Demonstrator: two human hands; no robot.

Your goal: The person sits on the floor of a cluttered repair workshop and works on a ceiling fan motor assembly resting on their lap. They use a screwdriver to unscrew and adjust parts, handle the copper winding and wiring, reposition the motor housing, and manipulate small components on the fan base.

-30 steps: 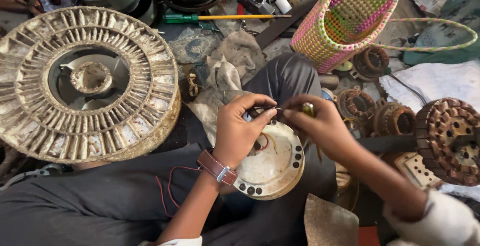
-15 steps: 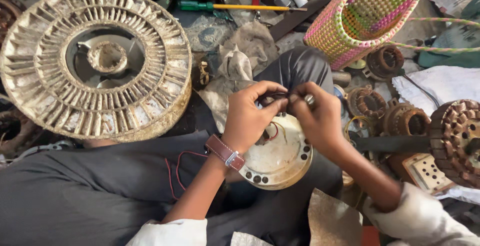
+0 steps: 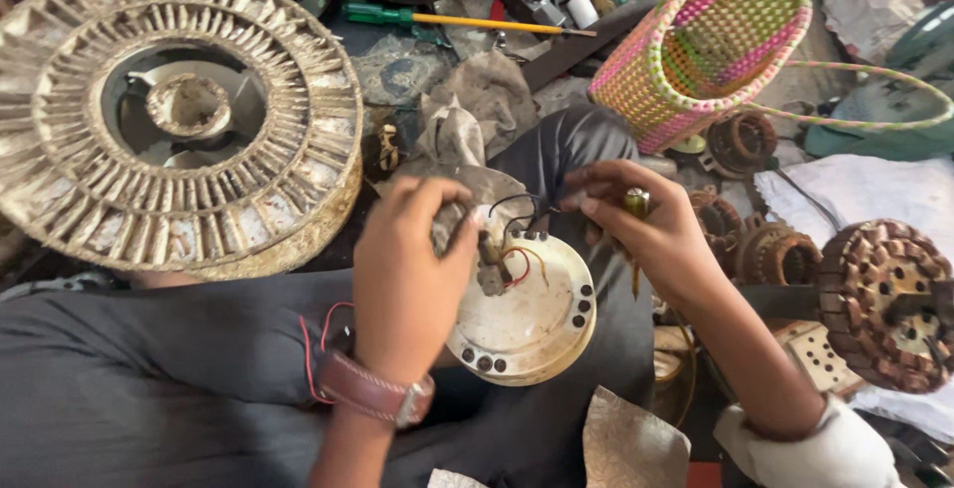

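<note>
A round cream metal motor cover (image 3: pixel 532 319) rests on my lap, with red and black wires (image 3: pixel 517 235) rising from its centre. My left hand (image 3: pixel 407 269), with a brown strap watch on the wrist, grips a small dirty part at the cover's upper left, where the wires meet. My right hand (image 3: pixel 646 230) pinches the black wire ends with its fingertips and also holds a thin tool with a yellow-green handle (image 3: pixel 636 205), its shaft pointing down beside the cover.
A large round slotted metal rotor (image 3: pixel 179 120) lies to the left. A pink and green woven basket (image 3: pixel 715 41) stands at upper right. A copper-wound stator (image 3: pixel 889 304) sits at right, a green-handled screwdriver (image 3: pixel 447 19) at top, smaller coils (image 3: pixel 765 249) nearby.
My hands have drawn slightly apart: the right hand has moved right with the wire ends, the left has shifted down onto the part. The view has shifted a little.
</note>
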